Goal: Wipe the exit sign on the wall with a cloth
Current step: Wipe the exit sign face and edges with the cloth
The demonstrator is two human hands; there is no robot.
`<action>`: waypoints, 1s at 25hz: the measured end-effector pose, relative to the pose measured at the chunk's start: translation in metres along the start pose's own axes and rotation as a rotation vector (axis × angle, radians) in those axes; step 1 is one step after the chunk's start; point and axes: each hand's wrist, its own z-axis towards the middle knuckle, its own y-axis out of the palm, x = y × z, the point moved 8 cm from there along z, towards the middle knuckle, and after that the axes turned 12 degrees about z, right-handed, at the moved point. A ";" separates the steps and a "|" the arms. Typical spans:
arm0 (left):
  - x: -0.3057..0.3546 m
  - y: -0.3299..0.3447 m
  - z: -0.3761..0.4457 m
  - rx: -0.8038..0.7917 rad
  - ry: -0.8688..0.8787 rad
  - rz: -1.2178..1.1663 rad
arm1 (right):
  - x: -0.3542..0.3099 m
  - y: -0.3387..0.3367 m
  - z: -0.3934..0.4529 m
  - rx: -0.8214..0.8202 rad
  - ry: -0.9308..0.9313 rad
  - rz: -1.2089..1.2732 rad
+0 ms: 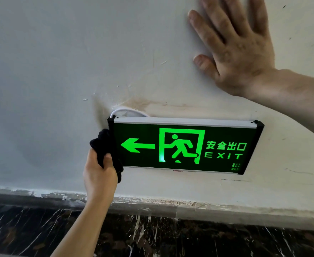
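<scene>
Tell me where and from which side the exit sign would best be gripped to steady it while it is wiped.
Probably the black end cap at the right end of the exit sign, reached from the right by the right hand, now flat on the wall. The left hand holds the black cloth against the left end, and the lit face should stay uncovered.

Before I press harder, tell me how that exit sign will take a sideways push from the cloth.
The exit sign looks like a thin rigid panel, so it probably won't flex. It appears to stand off the wall with a loose white cable above it, so it may wobble or shift. The black cloth, bunched in the left hand, is soft and will likely give first.
</scene>
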 end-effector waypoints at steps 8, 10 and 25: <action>-0.023 0.009 -0.011 -0.099 -0.046 0.070 | 0.000 0.000 0.000 -0.015 0.000 -0.002; -0.024 0.009 -0.015 -0.099 -0.053 0.073 | 0.002 0.000 0.001 -0.023 0.004 0.007; 0.002 0.085 -0.114 -0.984 -0.460 -0.238 | -0.004 -0.011 0.003 -0.288 0.051 0.017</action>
